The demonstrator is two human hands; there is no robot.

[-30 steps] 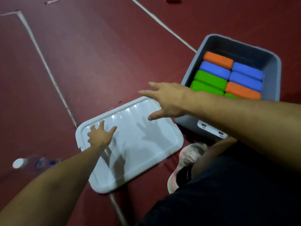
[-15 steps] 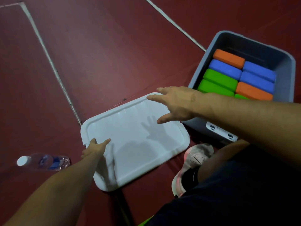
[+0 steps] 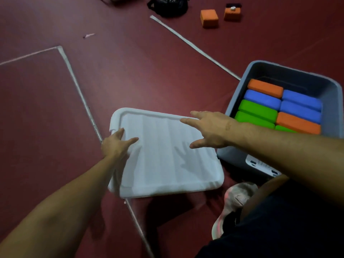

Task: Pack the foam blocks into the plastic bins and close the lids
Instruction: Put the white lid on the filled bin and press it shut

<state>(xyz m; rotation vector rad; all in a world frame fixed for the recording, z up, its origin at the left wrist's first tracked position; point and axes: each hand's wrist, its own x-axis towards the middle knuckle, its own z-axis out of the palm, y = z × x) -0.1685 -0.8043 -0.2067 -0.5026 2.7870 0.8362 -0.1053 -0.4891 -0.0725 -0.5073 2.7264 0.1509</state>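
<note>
The white plastic lid [image 3: 167, 164] hangs just above the red floor, casting a shadow below its near edge. My left hand [image 3: 117, 144] holds its left edge, thumb lying on top. My right hand [image 3: 210, 129] hovers open over the lid's far right part, fingers spread. To the right stands the grey plastic bin [image 3: 297, 71], uncovered and filled with orange [image 3: 264, 88], blue [image 3: 262, 99] and green foam blocks [image 3: 256, 110] set side by side in two rows.
Two loose orange foam blocks [image 3: 208, 18] [image 3: 232, 13] lie far back on the floor, next to a black bag [image 3: 167, 6]. My shoe [image 3: 234, 202] sits just below the bin. White tape lines [image 3: 78, 90] cross the floor.
The lid has come up off the floor and turned. My left hand slid from the lid's top to its left edge and took hold. The view tilted up, showing the far blocks.
</note>
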